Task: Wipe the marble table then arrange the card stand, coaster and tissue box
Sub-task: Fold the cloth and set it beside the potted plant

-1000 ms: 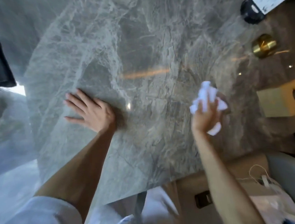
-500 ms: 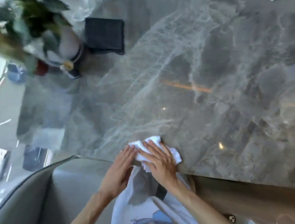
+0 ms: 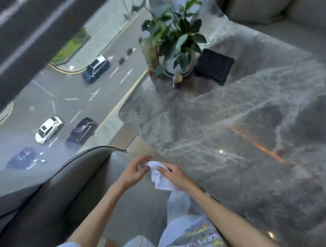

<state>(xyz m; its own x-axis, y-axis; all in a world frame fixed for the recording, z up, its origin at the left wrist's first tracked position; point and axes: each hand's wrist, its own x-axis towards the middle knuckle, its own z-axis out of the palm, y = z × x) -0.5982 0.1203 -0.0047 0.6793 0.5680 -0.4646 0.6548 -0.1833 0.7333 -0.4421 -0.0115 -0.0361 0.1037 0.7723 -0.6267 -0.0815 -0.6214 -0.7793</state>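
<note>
1. Since the earlier frame, both hands have lifted the white tissue (image 3: 159,176) off the marble table (image 3: 243,138); it now hangs just off the table's near edge, lower centre of frame.
2. Right hand (image 3: 176,176) grasps the tissue from the right, fingers curled over it.
3. Left hand (image 3: 133,171) pinches the tissue's upper corner with its fingertips.
4. Potted plant (image 3: 175,37) stands at the table's far corner, upper centre.
5. Black folded cloth (image 3: 214,66) lies just right of the plant.
6. Grey seat back (image 3: 54,184) occupies lower left; cars on a road show through the window (image 3: 63,90) at upper left.
7. Card stand, coaster, tissue box: out of view.
</note>
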